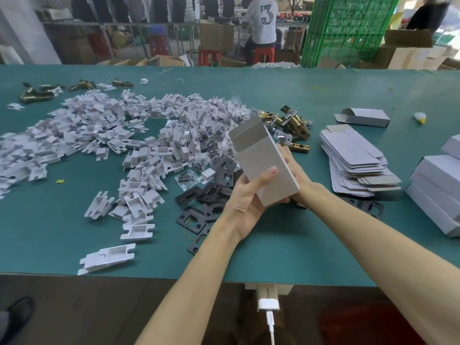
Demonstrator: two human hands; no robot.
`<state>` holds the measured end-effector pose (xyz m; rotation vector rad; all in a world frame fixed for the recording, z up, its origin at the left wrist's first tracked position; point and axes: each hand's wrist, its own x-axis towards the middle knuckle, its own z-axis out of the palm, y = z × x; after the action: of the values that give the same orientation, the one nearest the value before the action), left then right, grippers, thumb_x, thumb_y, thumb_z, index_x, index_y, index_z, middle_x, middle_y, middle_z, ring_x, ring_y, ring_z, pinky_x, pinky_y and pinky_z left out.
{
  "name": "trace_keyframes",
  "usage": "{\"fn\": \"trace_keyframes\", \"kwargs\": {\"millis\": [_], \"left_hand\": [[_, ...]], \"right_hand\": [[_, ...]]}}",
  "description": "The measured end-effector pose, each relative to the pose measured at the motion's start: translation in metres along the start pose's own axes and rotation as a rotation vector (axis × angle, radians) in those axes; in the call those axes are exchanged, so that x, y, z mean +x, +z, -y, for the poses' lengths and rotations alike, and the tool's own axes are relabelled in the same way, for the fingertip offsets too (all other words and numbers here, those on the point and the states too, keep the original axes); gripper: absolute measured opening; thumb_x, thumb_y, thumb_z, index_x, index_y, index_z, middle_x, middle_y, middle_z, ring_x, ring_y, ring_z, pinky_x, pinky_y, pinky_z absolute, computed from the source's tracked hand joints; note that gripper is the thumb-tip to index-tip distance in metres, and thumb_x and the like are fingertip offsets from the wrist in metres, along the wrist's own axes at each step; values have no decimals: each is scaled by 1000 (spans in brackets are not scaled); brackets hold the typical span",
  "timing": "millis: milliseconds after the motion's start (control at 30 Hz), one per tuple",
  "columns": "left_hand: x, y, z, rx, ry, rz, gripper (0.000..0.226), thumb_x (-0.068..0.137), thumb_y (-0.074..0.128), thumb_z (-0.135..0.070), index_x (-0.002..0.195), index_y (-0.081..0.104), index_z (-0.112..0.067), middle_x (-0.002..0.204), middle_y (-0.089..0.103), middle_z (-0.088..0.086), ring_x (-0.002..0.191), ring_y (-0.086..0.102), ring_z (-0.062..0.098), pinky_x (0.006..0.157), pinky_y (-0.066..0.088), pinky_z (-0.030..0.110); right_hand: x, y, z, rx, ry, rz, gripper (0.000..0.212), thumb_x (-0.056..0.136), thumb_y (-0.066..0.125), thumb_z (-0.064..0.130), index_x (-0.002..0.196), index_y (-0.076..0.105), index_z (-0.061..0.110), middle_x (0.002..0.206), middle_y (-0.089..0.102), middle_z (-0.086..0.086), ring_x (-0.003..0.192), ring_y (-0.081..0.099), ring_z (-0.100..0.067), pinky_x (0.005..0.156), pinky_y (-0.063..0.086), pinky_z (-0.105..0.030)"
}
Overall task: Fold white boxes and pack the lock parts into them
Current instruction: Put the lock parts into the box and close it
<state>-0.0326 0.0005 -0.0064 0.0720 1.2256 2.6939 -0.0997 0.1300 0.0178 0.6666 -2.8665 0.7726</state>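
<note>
Right, the left hand [245, 200] and right hand [296, 168] both clasp one white box [263, 160], tilted, above the green table [273, 245].

Matt grey-white cardboard box [265, 165], shiny brass latches [295, 125], matt black metal plates [211, 192], smooth green tabletop [273, 250].

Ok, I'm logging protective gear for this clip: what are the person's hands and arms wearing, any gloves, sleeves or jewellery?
Nothing shows. The left hand and right hand are bare, without gloves, and no ring shows on the visible fingers. The left forearm and right forearm are uncovered to the frame's edge: no sleeve, watch or wristband in view.
</note>
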Motion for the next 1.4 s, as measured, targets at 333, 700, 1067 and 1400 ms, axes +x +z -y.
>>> {"fn": "trace_keyframes", "kwargs": {"millis": [333, 700, 1067, 1400], "left_hand": [[-5, 2, -6, -73, 21, -13, 44, 89, 74, -16, 132, 64, -14, 114, 74, 14, 96, 73, 24, 69, 63, 40], [-2, 1, 2, 136, 24, 14, 51, 88, 78, -7, 136, 61, -6, 125, 71, 18, 108, 70, 32, 80, 62, 49], [-4, 5, 9, 337, 53, 59, 37, 85, 77, 7, 117, 73, -10, 114, 77, 9, 106, 71, 19, 97, 57, 34], [-4, 2, 11, 343, 25, 82, 37, 82, 82, 3, 114, 75, -15, 112, 78, 6, 106, 73, 17, 90, 57, 27]], "right_hand": [[-3, -6, -3, -50, -104, 22, 20, 95, 62, 8, 108, 60, -7, 108, 61, -23, 99, 53, -37, 89, 42, -47], [4, -22, -18, 374, 190, -272, 14, 87, 77, 9, 99, 70, 6, 91, 72, -5, 79, 67, -12, 65, 53, -14], [-24, -81, 8, 1311, 287, -393, 20, 87, 76, 5, 93, 58, 11, 94, 70, -9, 77, 72, -18, 70, 59, -29], [-43, -103, 48, 825, -78, -351, 19, 80, 83, 4, 95, 71, 1, 92, 75, -13, 79, 69, -17, 76, 56, -28]]}}
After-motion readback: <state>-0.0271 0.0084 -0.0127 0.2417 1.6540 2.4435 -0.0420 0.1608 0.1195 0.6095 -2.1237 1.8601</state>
